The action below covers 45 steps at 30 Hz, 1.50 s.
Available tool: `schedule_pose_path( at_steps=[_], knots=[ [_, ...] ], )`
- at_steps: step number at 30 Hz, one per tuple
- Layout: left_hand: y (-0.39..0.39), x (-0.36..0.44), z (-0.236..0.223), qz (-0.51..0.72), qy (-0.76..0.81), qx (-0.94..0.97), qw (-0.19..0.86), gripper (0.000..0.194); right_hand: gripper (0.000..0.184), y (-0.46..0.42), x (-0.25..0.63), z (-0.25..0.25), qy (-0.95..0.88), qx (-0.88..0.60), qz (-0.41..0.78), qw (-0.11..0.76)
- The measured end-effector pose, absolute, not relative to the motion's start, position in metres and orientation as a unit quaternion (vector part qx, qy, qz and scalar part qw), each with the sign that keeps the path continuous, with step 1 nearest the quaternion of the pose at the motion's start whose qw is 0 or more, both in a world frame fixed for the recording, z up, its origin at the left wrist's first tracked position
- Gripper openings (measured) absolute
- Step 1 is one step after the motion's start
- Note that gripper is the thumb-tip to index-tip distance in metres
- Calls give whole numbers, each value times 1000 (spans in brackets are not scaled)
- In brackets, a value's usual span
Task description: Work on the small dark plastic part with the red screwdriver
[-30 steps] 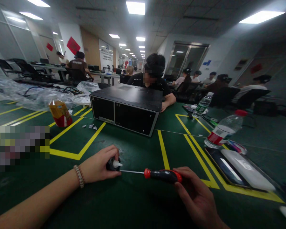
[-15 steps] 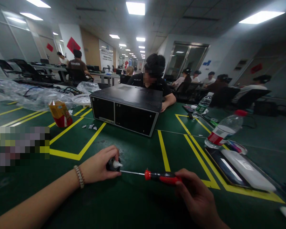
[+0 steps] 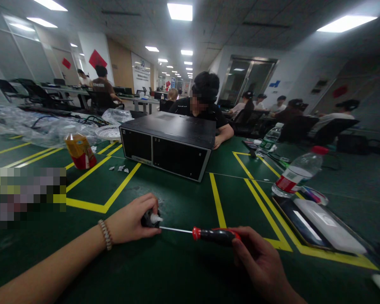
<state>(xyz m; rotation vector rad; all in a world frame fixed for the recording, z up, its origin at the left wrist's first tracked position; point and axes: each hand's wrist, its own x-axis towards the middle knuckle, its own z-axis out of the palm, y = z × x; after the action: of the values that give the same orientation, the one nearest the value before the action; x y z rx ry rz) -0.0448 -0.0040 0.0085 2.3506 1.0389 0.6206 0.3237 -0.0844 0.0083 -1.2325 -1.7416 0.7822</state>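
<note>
My left hand (image 3: 138, 219) is closed around a small black part with a white nozzle-like piece (image 3: 154, 218) sticking out of it, low over the green table (image 3: 177, 270). What the part is, I cannot make out. From the right, my right hand (image 3: 261, 259) grips the handle of a red and black screwdriver (image 3: 215, 235). Its thin metal shaft lies level and points left, and the tip meets the black part beside my left thumb. The exact point of contact is hidden.
A black computer case (image 3: 167, 135) lies ahead, with a person seated behind it. Paper scraps (image 3: 120, 168) and an orange drink bottle (image 3: 79, 147) stand left. To the right are a red-capped water bottle (image 3: 300, 171), a phone (image 3: 300, 223) and a white slab-like device (image 3: 329, 223).
The screwdriver handle has turned about its axis, its red side rolling from the underside towards the top, as my right fingers shifted. My left hand and the black part stay put.
</note>
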Motion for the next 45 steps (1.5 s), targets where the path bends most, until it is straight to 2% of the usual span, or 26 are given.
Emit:
schedule_pose_path(
  at_steps=[8, 17, 22, 32, 36, 42, 45],
  knots=[
    [-5, -45, 9, 225, 382, 862, 246, 32, 26, -84, 325, 8, -699, -495, 287, 429],
    [-3, -46, 8, 233, 375, 863, 245, 32, 35, -88, 316, 6, -621, -524, 363, 456],
    [-4, -46, 8, 232, 379, 862, 244, 31, 29, -88, 324, 7, -680, -485, 335, 437],
    [-4, -45, 8, 236, 371, 865, 242, 31, 41, -85, 319, 9, -642, -536, 350, 422],
    [-4, -45, 9, 238, 371, 865, 242, 32, 36, -85, 321, 11, -659, -526, 348, 411],
    [-5, -45, 8, 231, 378, 863, 243, 32, 20, -81, 323, 8, -704, -465, 299, 446],
    [-4, -45, 8, 230, 379, 862, 245, 32, 19, -82, 323, 6, -700, -475, 284, 450]
  ],
)
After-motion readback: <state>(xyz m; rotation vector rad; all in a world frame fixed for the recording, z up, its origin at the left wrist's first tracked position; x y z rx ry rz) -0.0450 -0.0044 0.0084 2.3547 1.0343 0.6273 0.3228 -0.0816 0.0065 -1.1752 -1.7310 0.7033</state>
